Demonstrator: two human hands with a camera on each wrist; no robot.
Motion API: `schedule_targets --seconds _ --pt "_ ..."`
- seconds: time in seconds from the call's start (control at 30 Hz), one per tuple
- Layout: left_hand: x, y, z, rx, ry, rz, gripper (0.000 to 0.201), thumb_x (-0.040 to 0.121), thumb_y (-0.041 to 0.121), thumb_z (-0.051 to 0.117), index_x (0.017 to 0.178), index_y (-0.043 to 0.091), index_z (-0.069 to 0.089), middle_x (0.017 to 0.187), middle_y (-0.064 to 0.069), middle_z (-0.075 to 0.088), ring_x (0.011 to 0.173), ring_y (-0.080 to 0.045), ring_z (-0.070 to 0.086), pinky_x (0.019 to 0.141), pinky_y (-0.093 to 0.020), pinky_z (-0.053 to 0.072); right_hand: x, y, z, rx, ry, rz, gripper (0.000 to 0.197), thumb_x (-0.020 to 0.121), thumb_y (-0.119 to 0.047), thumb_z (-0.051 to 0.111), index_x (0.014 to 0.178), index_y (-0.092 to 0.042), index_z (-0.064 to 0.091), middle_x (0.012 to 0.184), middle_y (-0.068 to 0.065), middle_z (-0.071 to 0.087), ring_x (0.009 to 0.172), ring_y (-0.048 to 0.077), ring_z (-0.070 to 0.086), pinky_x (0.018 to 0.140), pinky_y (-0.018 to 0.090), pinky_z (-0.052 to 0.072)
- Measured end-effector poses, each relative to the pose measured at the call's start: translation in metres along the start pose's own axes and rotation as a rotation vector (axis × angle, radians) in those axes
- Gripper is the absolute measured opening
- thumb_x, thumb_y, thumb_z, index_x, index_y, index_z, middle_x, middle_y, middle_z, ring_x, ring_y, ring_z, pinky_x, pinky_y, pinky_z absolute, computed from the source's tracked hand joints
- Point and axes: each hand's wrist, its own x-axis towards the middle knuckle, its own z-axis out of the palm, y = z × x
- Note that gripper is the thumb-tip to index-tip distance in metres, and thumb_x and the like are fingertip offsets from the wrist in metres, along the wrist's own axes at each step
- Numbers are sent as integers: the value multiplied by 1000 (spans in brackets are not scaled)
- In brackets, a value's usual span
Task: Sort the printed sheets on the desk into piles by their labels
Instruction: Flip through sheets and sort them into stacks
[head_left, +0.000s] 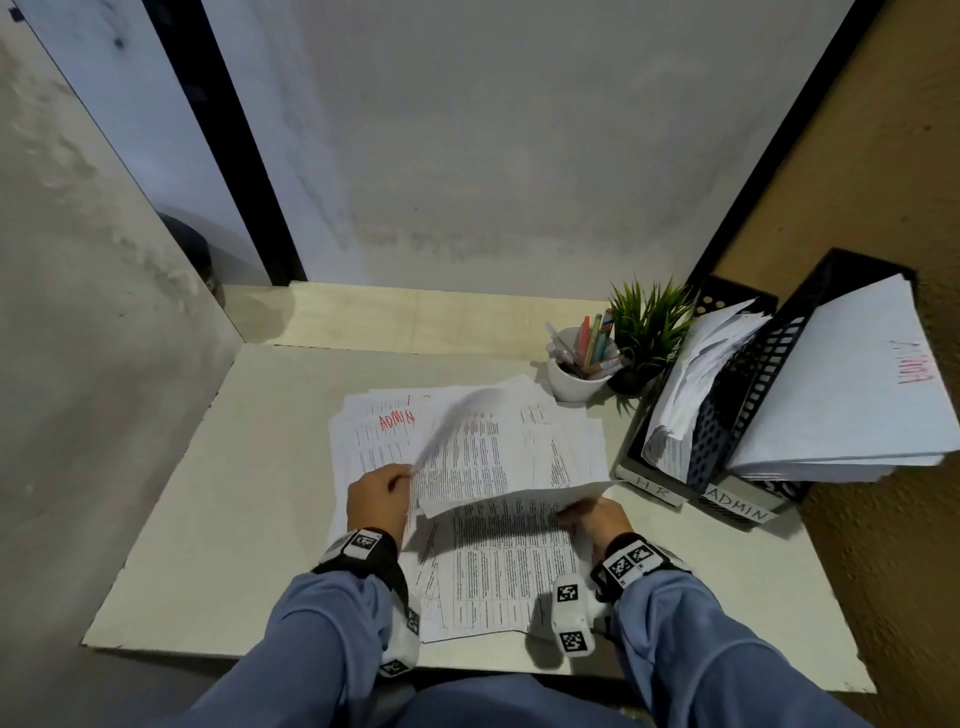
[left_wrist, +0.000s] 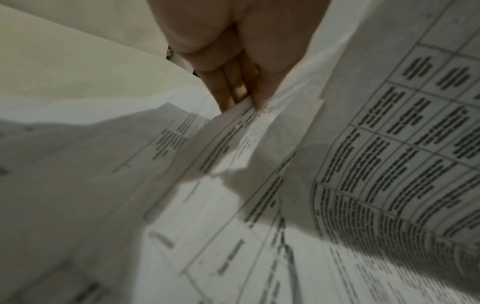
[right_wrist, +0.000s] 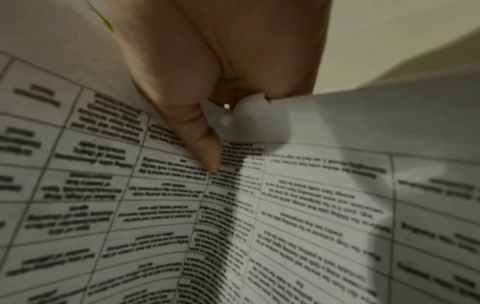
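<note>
On the desk (head_left: 218, 519), loose table-printed sheets (head_left: 498, 566) overlap.

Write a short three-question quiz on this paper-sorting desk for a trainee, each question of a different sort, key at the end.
1. True or false: the left hand and the right hand both have a grip on the lifted printed sheet.
2. Which word is written in red on the sheet at the far left of the loose pile? A) HR B) ADMIN C) SALES
3. Fill in: the white cup of pens stands beside a small green ____.

Key: 1 true; 2 B; 3 plant. The black trays on the right carry the labels HR and ADMIN.
</note>
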Motion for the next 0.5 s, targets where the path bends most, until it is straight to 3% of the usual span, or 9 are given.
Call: schedule_targets --seconds 0.07,0.13,0.17,0.23,0.27,0.33,0.43,0.47,0.5 --pt "-4 -4 0 -168 5 -27 32 83 -2 52 70 20 71 91 2 70 86 -21 64 85 -33 52 5 2 0 -8 9 39 15 76 21 56 73 6 60 76 10 59 70 25 56 48 13 48" --pt "-5 -10 1 -285 -1 -93 36 79 -5 48 59 17 67 92 2 73 92 -22 65 90 -36 51 6 2 0 -51 5 80 15 76 11 64 81 -3 64 85 10 60 82 22 55 65 19 51" --pt "-3 -15 3 -345 -20 -129 36 76 -7 46 55 15 65 88 -1 74 91 -24 66 89 -39 52 4 0 1 -43 0 69 16 75 15 62 78 0 62 81 10 59 81 23 53 59 17 49" --pt "-2 -18 5 -457 -59 -200 36 71 -9 43 49 13 61 78 -6 74 87 -31 66 86 -42 53 0 -1 0 -67 37 23 23 74 25 51 80 4 58 70 9 54 71 25 49 36 10 40" --pt "-2 -18 6 -503 -75 -233 37 69 -10 42 46 14 59 71 -6 72 81 -31 64 82 -41 52 0 -1 1 -35 42 11 25 74 27 49 83 5 56 68 9 51 68 25 48 32 10 36" --pt "-4 -12 7 -552 -89 -291 38 68 -10 40 42 15 54 55 -4 60 67 -26 52 68 -32 43 -3 -3 4 -2 39 -6 25 72 26 50 83 5 56 73 11 53 66 25 48 40 15 42" --pt "-8 4 9 -533 -115 -321 40 74 -3 42 43 22 46 62 -3 42 70 -19 37 63 -30 29 -3 -5 7 -4 31 -26 23 71 23 54 86 6 59 81 14 57 72 25 52 47 19 45" --pt "-10 13 8 -556 -136 -313 35 79 3 45 54 27 52 69 -1 45 76 -19 38 65 -30 31 -4 -7 8 16 33 -22 23 72 22 54 90 8 60 82 16 57 69 25 52 44 18 45" --pt "-11 18 8 -619 -150 -300 18 85 16 49 77 26 62 84 0 52 88 -18 42 74 -31 37 -4 -10 8 12 34 -31 24 73 20 55 95 12 61 85 19 59 69 25 53 43 16 45"
